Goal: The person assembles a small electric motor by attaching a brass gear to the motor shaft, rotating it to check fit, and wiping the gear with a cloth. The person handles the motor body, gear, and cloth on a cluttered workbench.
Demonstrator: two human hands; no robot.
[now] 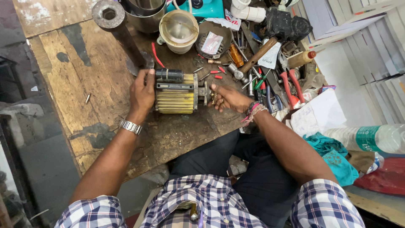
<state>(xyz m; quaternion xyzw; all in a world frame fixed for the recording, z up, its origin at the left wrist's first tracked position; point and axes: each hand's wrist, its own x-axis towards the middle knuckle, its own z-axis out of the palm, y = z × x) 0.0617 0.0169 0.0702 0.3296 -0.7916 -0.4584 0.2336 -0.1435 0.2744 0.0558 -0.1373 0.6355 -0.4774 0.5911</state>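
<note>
We had the small electric motor [176, 93] lying on its side on the worn wooden bench [76, 76], square in front of us and between our two hands. Its long axis ran left to right, the ribbed yellow body in the middle, the dark capacitor housing along its upper edge, and the shaft end pointing toward our right.

Our left hand [142, 90] was pressed against the motor's left end, fingers curled over the top corner and palm against the end cap, gripping and steadying it. Our right hand [225, 98] was at the opposite end, fingertips pinched together at the shaft fitting [209, 94] (whether they held a small part or only touched the shaft, we could not tell). Both hands were in contact with the motor, one at each end of its axis, so neither was nearer than the other.

Beyond the right hand lay a clutter of tools: red-handled pliers [291, 87], a wooden-handled hammer [257, 55], screwdrivers and loose screws. A cream plastic jar [179, 30] and a rusty steel pipe [118, 29] stood behind the motor, and a plastic water bottle [371, 138] lay far to our right.
</note>
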